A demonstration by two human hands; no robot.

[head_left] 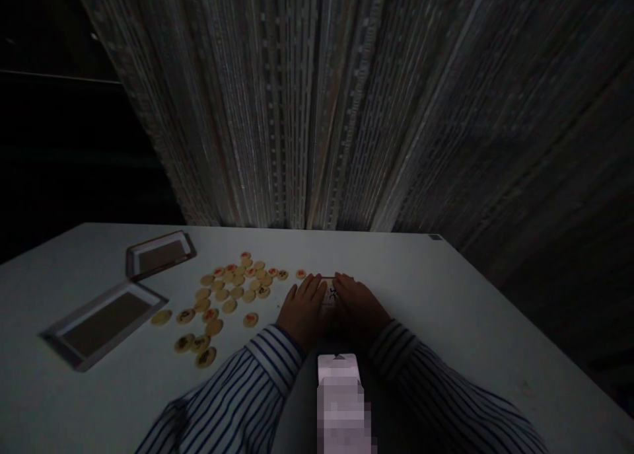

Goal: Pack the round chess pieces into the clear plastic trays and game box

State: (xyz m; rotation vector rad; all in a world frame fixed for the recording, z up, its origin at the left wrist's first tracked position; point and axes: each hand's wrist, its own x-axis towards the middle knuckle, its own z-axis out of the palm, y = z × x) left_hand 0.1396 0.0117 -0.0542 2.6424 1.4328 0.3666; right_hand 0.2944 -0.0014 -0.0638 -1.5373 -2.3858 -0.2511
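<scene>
My left hand (pixel 304 308) and my right hand (pixel 360 305) lie side by side, palms down, on a pale printed sheet or board (pixel 329 295) with a dark character on it. The fingers of both hands are stretched out and fairly flat. Most of this item is hidden under my hands, so I cannot tell its exact kind. To the left of my left hand, round wooden Chinese chess pieces (pixel 238 293) are scattered, some showing red or black characters. A single red-marked chess piece (pixel 300 274) lies just beyond my left fingers.
Two shallow rectangular box halves, a nearer one (pixel 106 325) and a farther one (pixel 161 254), rest open side up at the left of the white table (pixel 446 348). A string curtain (pixel 297 110) hangs behind the table. A lit phone (pixel 339 375) is below my hands.
</scene>
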